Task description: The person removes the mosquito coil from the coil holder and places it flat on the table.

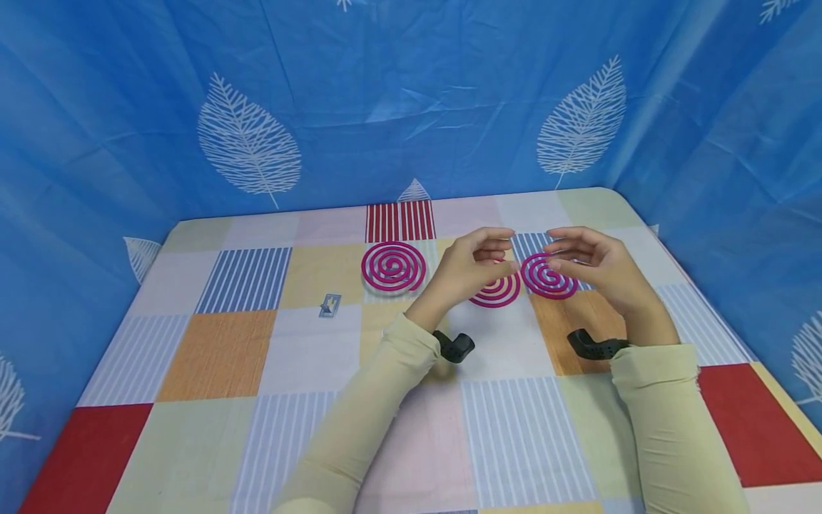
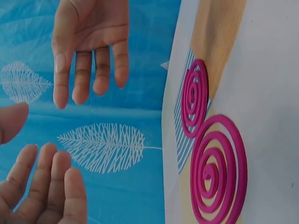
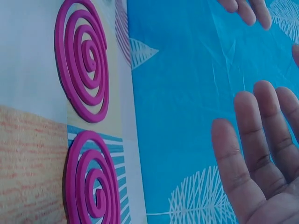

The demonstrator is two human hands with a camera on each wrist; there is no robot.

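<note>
Three magenta mosquito coils lie on the cloth: a left coil (image 1: 394,265), a middle coil (image 1: 494,305) partly covered by my left hand in the head view, and a right coil (image 1: 551,296). My left hand (image 1: 467,264) is raised over the middle coil, fingers loosely bent, holding nothing. Facing it, my right hand (image 1: 594,268) hovers beside the right coil, also holding nothing. A gap separates the two hands' fingertips. In the left wrist view the middle coil (image 2: 242,163) nearly meets the right coil (image 2: 203,88). Both palms look bare in the wrist views.
A small metal coil stand (image 1: 330,305) lies flat on the left part of the table. The patchwork tablecloth (image 1: 308,421) covers the table. Blue curtain (image 1: 411,93) with white leaf prints closes off the back and both sides.
</note>
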